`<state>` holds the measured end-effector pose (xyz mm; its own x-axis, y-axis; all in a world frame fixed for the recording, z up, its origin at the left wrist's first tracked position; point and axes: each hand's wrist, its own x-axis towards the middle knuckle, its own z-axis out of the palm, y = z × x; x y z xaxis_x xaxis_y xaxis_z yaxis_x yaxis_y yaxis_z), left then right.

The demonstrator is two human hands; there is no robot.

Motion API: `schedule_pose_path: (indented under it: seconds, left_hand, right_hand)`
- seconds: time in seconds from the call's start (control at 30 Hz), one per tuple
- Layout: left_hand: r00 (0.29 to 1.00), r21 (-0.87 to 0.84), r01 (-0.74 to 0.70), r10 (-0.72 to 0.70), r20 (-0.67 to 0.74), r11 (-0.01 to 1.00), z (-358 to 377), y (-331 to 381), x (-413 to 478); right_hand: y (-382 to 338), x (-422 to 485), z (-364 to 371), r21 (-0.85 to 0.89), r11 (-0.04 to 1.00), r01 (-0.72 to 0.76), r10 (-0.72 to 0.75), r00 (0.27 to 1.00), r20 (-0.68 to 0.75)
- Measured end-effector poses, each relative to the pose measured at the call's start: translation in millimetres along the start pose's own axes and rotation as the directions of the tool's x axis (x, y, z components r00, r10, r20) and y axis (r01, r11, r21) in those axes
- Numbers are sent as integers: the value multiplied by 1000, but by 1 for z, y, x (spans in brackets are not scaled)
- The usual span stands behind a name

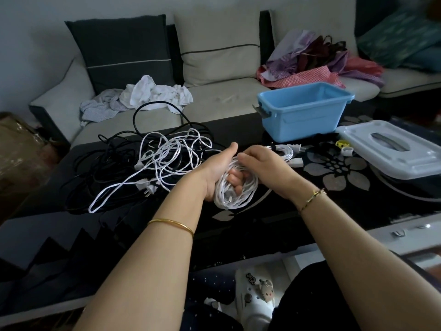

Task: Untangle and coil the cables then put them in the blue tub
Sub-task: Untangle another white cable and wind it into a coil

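Noted: white cable coil (235, 191) held above desk (238, 225) centre; left hand (218, 174) curled through loops, right hand (265, 168) pinching top strands. Judged light, limp, springy; best gripped across all loops. Blue tub (303, 115) far right, tangle (167, 158) left

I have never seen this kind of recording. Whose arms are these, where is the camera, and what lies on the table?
There is no machine here: a person wears one camera on the head, so you look down along their own two arms. The left hand holds a white coil of cable, its fingers through the loops; the right hand grips the same coil from the other side. On the dark table lie a loose white tangle, black cables mixed with it, one small white bundle already coiled, the blue tub and a pale lid beside it. Behind stands a sofa.
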<state>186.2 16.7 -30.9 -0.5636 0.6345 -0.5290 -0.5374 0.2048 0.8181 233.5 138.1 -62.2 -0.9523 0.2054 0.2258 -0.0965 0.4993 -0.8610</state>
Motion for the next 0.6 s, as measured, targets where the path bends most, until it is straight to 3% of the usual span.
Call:
schedule_pose_path:
  seconds: [0.3,0.6]
  left_hand:
    - [992,-22,-97,99,72,995,15,4,25]
    - [972,372,-206,232,-27,905,54,4,72]
  right_hand:
    - [33,7,-22,252,959,-127,155,983,-95]
    - [70,11,-53,118,976,-186,213,930,-300]
